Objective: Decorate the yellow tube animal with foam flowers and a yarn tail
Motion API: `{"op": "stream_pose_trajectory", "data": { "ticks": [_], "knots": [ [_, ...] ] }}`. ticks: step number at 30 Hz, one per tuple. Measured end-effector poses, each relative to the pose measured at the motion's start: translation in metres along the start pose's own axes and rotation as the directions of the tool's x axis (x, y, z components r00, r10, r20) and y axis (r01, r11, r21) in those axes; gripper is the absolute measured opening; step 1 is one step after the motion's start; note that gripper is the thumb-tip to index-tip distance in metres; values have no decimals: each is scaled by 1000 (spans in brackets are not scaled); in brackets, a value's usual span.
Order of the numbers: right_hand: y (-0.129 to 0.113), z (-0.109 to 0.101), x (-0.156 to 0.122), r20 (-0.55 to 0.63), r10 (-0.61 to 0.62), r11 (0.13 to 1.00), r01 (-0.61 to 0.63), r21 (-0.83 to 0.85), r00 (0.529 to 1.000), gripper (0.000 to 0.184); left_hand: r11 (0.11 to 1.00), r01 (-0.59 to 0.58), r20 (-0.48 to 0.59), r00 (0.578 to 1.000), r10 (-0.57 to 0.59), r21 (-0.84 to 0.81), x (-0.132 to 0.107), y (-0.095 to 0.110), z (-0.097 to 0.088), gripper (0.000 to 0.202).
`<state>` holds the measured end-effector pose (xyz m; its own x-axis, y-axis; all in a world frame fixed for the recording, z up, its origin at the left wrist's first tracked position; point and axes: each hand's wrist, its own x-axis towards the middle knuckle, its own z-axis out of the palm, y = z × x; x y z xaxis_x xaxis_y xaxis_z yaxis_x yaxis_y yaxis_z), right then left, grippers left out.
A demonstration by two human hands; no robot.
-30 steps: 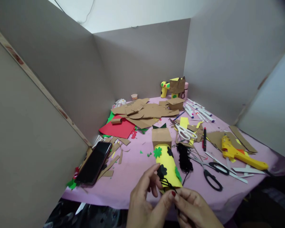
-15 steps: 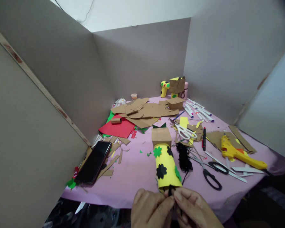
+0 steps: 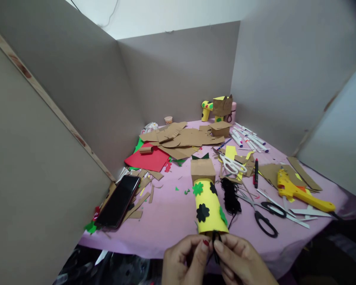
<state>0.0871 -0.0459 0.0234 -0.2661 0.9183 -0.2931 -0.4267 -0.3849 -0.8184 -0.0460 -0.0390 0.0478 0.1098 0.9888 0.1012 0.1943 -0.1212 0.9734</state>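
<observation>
A yellow paper tube (image 3: 210, 215) lies on the table with its open end toward me. Green and black flower cut-outs decorate it, and a small cardboard box (image 3: 203, 170) with dark green pointed ears is at its far end. Black yarn (image 3: 216, 241) comes out at the tube's near rim. My right hand (image 3: 241, 255) pinches this yarn between thumb and fingers. My left hand (image 3: 188, 257) is closed at the same spot, thumb against fingertips, apparently on the yarn too; its exact grip is partly hidden. A black yarn bundle (image 3: 231, 196) rests right of the tube.
Black-handled scissors (image 3: 267, 219), white-handled scissors (image 3: 233, 164), a yellow glue gun (image 3: 302, 194) and markers (image 3: 249, 138) lie on the right. A phone (image 3: 118, 202) and cardboard scraps (image 3: 139, 208) are on the left. Cardboard sheets (image 3: 186, 138) spread behind. Grey panels (image 3: 178, 75) enclose the table.
My left hand has turned, its thumb now showing near the tube's rim. The fingers have shifted on the black yarn. The tube stays in place; the view shifts slightly.
</observation>
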Motion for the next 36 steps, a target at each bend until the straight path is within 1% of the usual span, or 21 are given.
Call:
{"op": "stream_pose_trajectory", "data": {
  "ticks": [2,3,5,6,7,8,9,11,12,13,14,15,18,21,23,24,27,29,32,34,36],
  "knots": [
    [0,0,-1,-21,-20,999,19,-43,1000,47,999,25,25,999,-25,-24,1,0,1,27],
    [1,0,-1,-31,-31,998,30,-60,999,47,1000,9,21,1000,-8,-19,2,-1,2,26],
    [1,0,-1,-44,-47,996,43,-81,998,48,996,-81,-6,997,81,39,1,-2,3,21],
    [1,1,-1,-47,-47,995,43,-86,998,48,984,-149,-24,988,152,95,1,-1,3,18],
    [1,1,-1,-45,-45,995,41,-87,998,48,960,-228,-43,970,238,165,1,-1,2,14],
    [1,1,-1,-42,-45,996,41,-85,998,48,916,-315,-61,939,340,249,2,1,1,10],
    [1,1,0,-40,-45,996,42,-81,998,48,848,-404,-73,889,453,344,3,2,-1,8],
    [0,1,0,-34,-54,996,51,-78,998,48,644,-546,-42,744,667,536,7,5,-5,15],
    [0,1,1,-32,-56,995,53,-79,998,48,532,-588,0,671,742,610,9,6,-7,19],
    [0,1,1,-32,-55,996,52,-79,998,47,432,-613,50,611,790,662,12,6,-10,21],
    [0,1,1,-33,-50,996,47,-80,998,47,358,-628,97,571,815,691,15,6,-12,23],
    [0,0,1,-30,-45,996,42,-83,999,48,310,-644,133,543,829,699,18,4,-14,23],
    [0,-2,2,-27,-35,995,32,-92,999,49,258,-695,170,483,859,672,27,2,-18,25],
    [1,-3,3,-15,-35,994,33,-104,999,52,208,-750,198,413,889,628,34,5,-18,26],
    [2,-3,4,-3,-36,993,35,-109,999,53,182,-769,217,385,897,613,37,8,-16,28],
    [3,-2,3,0,-37,993,37,-110,999,53,179,-773,217,380,899,609,37,9,-15,29],
    [2,-1,3,-10,-37,994,36,-103,999,51,201,-767,191,388,902,610,38,7,-13,30],
    [2,0,2,-12,-38,994,36,-100,999,50,198,-765,180,380,907,613,37,2,-12,28],
    [1,-1,2,8,-45,994,46,-101,999,50,180,-768,176,356,918,614,36,-1,-12,27],
    [2,-2,3,19,-51,993,52,-102,999,50,185,-767,174,360,916,614,36,0,-12,28],
    [3,-2,3,20,-44,994,46,-101,999,50,195,-759,180,381,907,622,37,1,-12,28]
  ]
}}
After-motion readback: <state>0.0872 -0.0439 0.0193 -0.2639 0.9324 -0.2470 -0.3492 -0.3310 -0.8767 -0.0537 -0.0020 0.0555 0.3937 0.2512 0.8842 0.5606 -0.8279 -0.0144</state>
